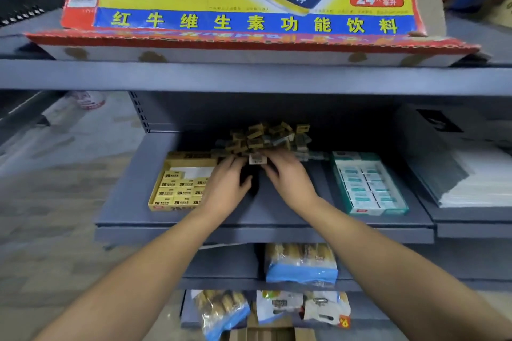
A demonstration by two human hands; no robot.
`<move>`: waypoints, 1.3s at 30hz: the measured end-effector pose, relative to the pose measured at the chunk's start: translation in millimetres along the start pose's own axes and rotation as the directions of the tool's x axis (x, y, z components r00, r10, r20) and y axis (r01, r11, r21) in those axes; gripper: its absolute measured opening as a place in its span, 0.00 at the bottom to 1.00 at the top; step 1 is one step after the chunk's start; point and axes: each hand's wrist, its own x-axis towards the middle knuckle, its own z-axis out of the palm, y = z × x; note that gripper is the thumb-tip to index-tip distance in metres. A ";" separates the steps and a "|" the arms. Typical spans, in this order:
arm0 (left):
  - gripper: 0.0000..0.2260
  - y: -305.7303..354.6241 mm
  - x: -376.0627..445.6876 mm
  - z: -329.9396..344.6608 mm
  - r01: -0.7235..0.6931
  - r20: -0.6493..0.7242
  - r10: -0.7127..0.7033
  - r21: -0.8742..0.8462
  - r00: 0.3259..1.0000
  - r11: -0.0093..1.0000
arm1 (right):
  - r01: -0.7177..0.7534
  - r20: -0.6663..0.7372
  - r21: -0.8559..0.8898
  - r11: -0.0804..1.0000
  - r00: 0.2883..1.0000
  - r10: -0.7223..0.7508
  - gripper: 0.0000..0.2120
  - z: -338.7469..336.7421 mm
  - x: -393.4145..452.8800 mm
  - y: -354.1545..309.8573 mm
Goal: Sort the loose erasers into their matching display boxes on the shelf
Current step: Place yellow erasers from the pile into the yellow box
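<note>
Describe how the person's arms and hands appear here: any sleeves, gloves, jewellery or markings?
Both forearms are bare up to the frame edge, with no sleeves in view. The left hand and right hand wear no gloves, and no watch, ring or bracelet shows. No markings are visible.

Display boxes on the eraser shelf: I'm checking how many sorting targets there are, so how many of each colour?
Yellow cardboard display box, left of the hands: 1
Green-and-white cardboard display box, right of the hands: 1
Total: 2
The pile of loose erasers lies between and behind them.
</note>
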 end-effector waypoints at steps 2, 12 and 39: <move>0.16 2.7 -5.4 0.9 0.003 -0.009 -0.003 -0.014 1.000 1.000 | -0.004 -0.013 0.025 1.000 1.000 0.005 0.15 -4.2 -5.5 -3.1; 0.21 16.6 -13.8 -6.1 -0.062 -0.033 0.059 -0.086 0.998 0.994 | -0.420 0.099 0.459 0.783 0.900 0.424 0.07 -14.6 -20.2 -13.9; 0.16 26.6 -4.2 -0.4 -0.190 -0.033 0.187 -0.120 0.982 0.974 | -0.520 0.239 0.637 0.569 0.835 0.496 0.08 -31.2 -20.1 -8.4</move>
